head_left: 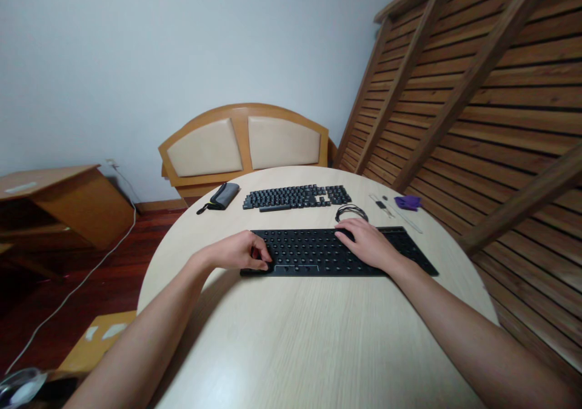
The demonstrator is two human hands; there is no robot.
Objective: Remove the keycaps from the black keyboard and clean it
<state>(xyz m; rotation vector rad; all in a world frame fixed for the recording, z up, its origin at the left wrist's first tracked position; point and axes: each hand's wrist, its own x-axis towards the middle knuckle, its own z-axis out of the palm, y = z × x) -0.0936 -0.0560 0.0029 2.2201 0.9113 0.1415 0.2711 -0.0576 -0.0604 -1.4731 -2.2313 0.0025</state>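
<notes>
A black keyboard base [309,251], with rows of bare key posts, lies lengthwise in front of me on the round table [309,318]. At its lower left corner the fingers and thumb of my left hand [248,251] are pinched together. A small black keycap [270,266] shows at those fingertips, partly hidden. My right hand [366,240] rests palm down across the base's right half, fingers stretched out and covering some posts. Beyond the base, loose black keycaps [284,197] are laid out in keyboard order, with a long space bar [274,208] along their front.
A coiled black cable [351,210] lies behind my right hand. Farther right are a purple cloth-like item [408,202] and small slender tools [382,205]. A grey pouch [225,196] sits at the back left. A wooden slatted frame [491,94] leans along the right side.
</notes>
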